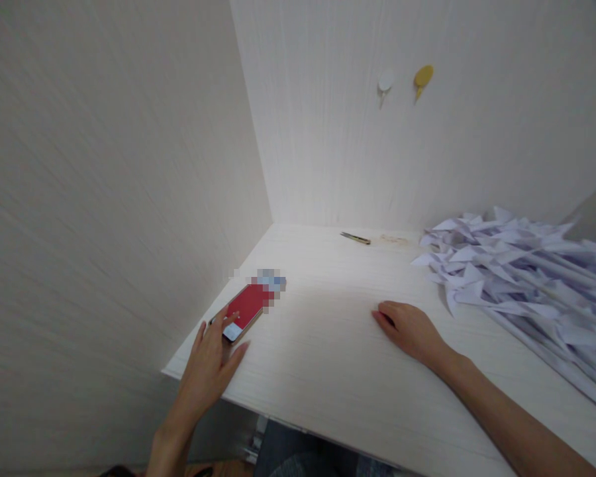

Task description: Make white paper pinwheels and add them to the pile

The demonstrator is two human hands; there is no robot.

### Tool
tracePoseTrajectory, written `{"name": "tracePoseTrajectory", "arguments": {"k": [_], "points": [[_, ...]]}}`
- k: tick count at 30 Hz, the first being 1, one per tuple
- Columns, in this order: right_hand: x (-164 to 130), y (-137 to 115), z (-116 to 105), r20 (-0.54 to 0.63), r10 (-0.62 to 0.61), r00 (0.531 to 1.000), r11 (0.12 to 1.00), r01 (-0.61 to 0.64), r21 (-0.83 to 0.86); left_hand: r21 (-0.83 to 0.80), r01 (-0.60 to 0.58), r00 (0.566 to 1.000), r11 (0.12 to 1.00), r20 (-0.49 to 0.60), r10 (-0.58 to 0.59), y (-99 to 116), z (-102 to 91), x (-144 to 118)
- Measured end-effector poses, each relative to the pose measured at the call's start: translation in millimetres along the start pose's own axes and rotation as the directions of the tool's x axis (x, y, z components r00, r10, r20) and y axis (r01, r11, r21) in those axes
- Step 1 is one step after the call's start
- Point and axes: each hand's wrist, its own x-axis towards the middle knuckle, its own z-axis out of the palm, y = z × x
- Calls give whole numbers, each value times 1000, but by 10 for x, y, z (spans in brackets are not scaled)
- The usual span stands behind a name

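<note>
A smartphone [248, 305] with a red screen lies at the left of the white table; part of its top end is blurred out. My left hand [208, 364] is over its near end, fingers apart and the index finger on or just above the screen. On the table to the right, my right hand [407, 331] rests loosely closed, the fingers curled towards the thumb. Nothing shows in it. Nearest to that hand is a large pile of folded white paper pieces [506, 271], long and rolled, with pointed ends.
A small pair of thread snips [355, 238] lies near the back wall. Behind the table, a white hook [385, 83] and a yellow hook [423, 77] are fixed to the wall [322, 132]. A side panel [129, 199] bounds the table [318, 358] on the left.
</note>
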Motion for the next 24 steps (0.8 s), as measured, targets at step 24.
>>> {"name": "tracePoseTrajectory", "arguments": {"k": [24], "points": [[16, -2, -3, -6, -1, 1000, 1000, 1, 22, 7, 1, 1000, 1000, 2, -1, 7, 1, -2]]}}
